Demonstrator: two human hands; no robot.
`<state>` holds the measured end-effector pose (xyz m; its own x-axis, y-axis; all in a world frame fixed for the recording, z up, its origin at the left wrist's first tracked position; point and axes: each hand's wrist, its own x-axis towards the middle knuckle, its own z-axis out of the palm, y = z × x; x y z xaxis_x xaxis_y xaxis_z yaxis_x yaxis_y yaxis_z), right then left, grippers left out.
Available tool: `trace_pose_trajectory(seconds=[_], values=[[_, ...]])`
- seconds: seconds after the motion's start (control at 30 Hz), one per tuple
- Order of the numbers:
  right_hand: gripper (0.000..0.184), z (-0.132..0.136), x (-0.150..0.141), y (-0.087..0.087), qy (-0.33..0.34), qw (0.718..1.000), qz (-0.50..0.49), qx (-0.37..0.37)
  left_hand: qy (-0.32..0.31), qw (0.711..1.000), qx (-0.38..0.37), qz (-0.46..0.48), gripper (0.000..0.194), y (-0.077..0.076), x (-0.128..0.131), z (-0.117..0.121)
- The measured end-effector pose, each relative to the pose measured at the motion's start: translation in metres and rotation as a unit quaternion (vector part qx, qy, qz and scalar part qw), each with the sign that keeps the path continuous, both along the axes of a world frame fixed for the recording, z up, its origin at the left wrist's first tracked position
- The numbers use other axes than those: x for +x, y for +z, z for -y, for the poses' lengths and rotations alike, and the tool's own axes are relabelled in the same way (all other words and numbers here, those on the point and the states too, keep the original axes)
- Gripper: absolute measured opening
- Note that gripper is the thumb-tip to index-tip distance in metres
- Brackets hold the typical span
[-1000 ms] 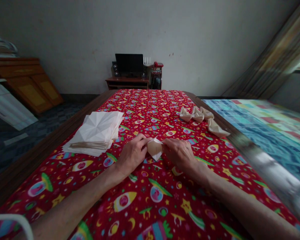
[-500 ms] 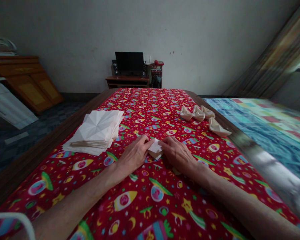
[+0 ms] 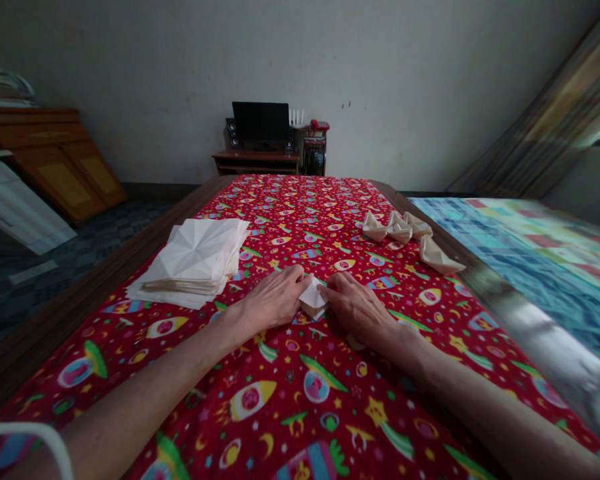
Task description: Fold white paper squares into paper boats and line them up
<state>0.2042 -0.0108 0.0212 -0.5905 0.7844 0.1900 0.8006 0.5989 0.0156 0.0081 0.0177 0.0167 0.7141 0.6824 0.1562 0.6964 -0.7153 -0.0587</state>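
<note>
A small folded white paper (image 3: 313, 298) lies on the red patterned cloth, between my two hands. My left hand (image 3: 283, 293) grips its left side, fingers curled and partly hidden behind the paper. On the opposite side my right hand (image 3: 349, 300) pinches the right edge between thumb and fingers. To the left rests a stack of creased white paper sheets (image 3: 193, 257), the top one marked with folds radiating from its middle. Several folded paper boats (image 3: 437, 255) stand in a group at the right side of the cloth.
The red cloth (image 3: 300, 373) covers a long dark wooden table (image 3: 150, 241). Beyond its far end stand a monitor (image 3: 261, 122) and a red telephone (image 3: 320, 125). A bed (image 3: 520, 253) adjoins the right side; a wooden cabinet (image 3: 65, 160) is at the left.
My left hand has shifted slightly on the paper, its fingers now more curled at the upper left edge. The right hand's fingers have bent in a little; the paper stays in place.
</note>
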Motion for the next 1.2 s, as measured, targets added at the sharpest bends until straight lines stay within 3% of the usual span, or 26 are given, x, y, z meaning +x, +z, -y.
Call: trace_pose_trajectory(seconds=[0.37, 0.57, 0.9, 1.03, 1.2], values=[[0.022, 0.002, 0.009, -0.002, 0.027, 0.999, 0.021, -0.001, -0.020, 0.999, 0.024, 0.035, 0.032, -0.003, -0.015, 0.025], [0.022, 0.000, 0.013, -0.010, 0.042, 0.999, -0.003, 0.029, -0.065, 0.993, -0.004, 0.094, 0.039, -0.012, -0.025, 0.025], [0.021, 0.006, 0.016, -0.008, 0.076, 0.996, -0.035, 0.023, -0.059, 0.997, -0.010, 0.039, 0.052, -0.010, -0.025, 0.028], [0.022, 0.007, 0.016, -0.005, 0.106, 0.994, -0.027, 0.025, -0.049, 0.998, -0.010, 0.047, 0.051, -0.008, -0.025, 0.030], [0.023, 0.008, 0.018, -0.004, 0.152, 0.988, -0.035, 0.003, -0.085, 0.992, 0.003, 0.098, 0.043, -0.005, -0.034, 0.028]])
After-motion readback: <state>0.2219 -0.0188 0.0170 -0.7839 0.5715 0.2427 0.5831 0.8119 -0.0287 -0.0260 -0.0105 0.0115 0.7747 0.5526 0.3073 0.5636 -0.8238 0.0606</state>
